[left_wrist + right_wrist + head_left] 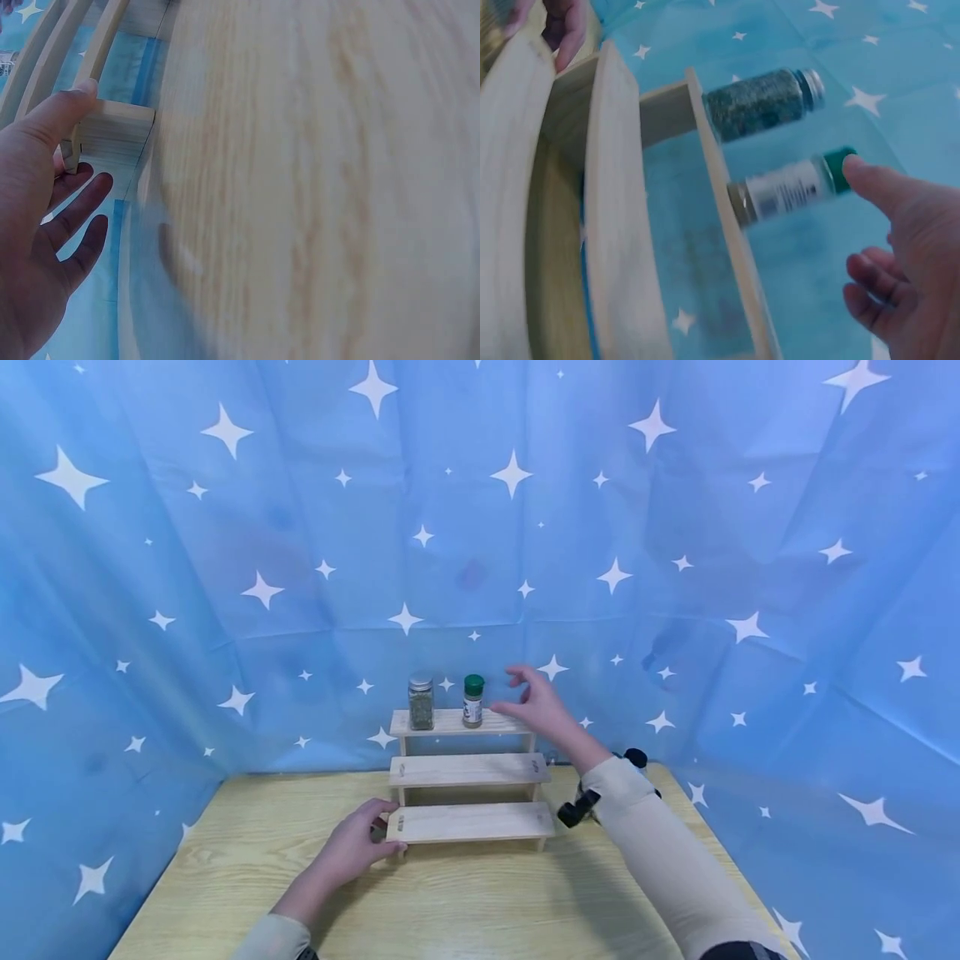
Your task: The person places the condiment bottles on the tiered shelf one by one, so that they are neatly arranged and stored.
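Observation:
A three-step wooden spice rack point(470, 822) stands on the table. My left hand point(352, 847) grips the left end of its lowest step, with the thumb point(64, 112) on the front edge and the other fingers beyond it. On the top step are a silver-capped glass jar of dried green herbs point(422, 706) and, to its right, a smaller spice jar with a green cap point(472, 702) and a white label. My right hand point(543, 706) is just right of the green-capped jar, thumb and forefinger apart and nothing between them. In the right wrist view, the thumb overlaps the green cap point(840, 169).
Right of the rack, black-capped things point(635, 757) are partly hidden behind my right sleeve point(660, 852). The light wooden table point(465, 910) reaches back to a blue star-patterned cloth point(480, 527), which also hangs along both sides.

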Motion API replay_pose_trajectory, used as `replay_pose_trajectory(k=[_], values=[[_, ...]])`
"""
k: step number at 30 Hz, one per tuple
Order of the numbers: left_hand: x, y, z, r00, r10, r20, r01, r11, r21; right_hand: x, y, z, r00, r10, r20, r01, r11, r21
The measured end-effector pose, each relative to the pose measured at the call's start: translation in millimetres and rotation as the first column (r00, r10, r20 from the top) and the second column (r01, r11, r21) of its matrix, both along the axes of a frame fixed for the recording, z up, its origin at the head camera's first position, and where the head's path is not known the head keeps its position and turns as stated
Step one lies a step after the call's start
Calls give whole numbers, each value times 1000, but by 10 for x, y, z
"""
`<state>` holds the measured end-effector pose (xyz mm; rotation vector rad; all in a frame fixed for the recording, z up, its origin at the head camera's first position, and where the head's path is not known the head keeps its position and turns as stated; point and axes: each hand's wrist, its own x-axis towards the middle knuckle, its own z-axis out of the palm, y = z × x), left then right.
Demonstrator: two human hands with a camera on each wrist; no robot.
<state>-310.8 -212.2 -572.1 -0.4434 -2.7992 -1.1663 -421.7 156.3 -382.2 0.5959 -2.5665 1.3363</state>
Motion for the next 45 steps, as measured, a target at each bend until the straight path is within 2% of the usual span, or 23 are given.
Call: replay_pose_trajectory(k=[4, 11, 19, 22, 29, 33, 39, 45], values=[[21, -21, 11, 1000, -2, 5, 2, 1000, 3, 174, 372, -128, 998, -57, 9, 57, 998, 31], [35, -30, 32, 999, 11, 30, -12, 1000, 16, 453, 1019, -391, 985, -163, -52, 169, 978, 123], [29, -14, 29, 1000, 8, 29, -8, 1000, 20, 714, 1534, -639, 961, -247, -128, 264, 954, 142], [30, -15, 22, 1000, 3, 25, -4, 1000, 24, 812, 1649, -706, 949, -283, -139, 302, 942, 145], [17, -8, 2, 1000, -1, 19, 0, 1000, 24, 1030, 1849, -928, 932, -356, -66, 362, 921, 143], [18, 0, 11, 1000, -6, 13, 6, 1000, 24, 1125, 1922, -1071, 913, -403, -66, 408, 904, 124], [27, 8, 25, 1000, 0, 26, -1, 1000, 21, 1170, 1994, -1275, 904, -421, -72, 426, 899, 101], [29, 12, 22, 999, 4, 37, -5, 999, 32, 1181, 2029, -1455, 907, -419, 33, 417, 907, 55]])
